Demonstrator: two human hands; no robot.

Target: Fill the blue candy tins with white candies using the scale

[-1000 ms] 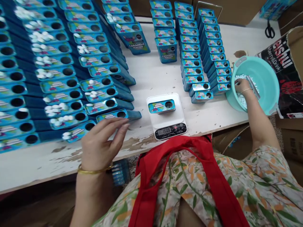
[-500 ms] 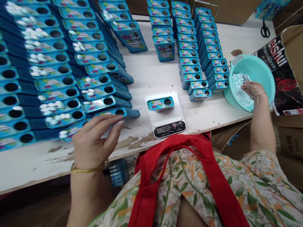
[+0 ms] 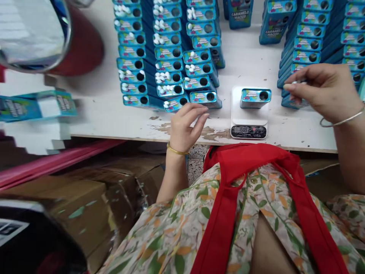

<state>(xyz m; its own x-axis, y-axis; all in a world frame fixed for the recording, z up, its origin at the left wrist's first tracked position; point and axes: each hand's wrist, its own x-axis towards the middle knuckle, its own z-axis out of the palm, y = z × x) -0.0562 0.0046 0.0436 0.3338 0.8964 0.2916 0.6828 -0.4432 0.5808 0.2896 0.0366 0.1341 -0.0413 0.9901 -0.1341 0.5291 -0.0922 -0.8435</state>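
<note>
A white kitchen scale (image 3: 236, 114) stands near the table's front edge, its display showing digits. On it is a blue candy tin (image 3: 251, 96) with a round dark opening in its top. To the right of the scale, my right hand (image 3: 325, 91) is raised with fingertips closed on small white candies (image 3: 299, 82), partly hidden by the fingers. My left hand (image 3: 186, 123) is beside the nearest tin (image 3: 203, 98) of the left rows, thumb and fingers apart with nothing between them. White candies (image 3: 170, 90) lie on many tin tops there.
Rows of similar tins (image 3: 306, 57) stand at the right; a few tins (image 3: 240, 17) stand at the back. A red bucket-like container (image 3: 85, 49) and flattened blue-white cartons (image 3: 31, 108) are on the left. Cardboard boxes (image 3: 71, 198) sit below the table.
My right hand has left the turquoise bowl and come towards the scale with white candies. The view has swung left, bringing the red container in. My left hand stays by the tins.
</note>
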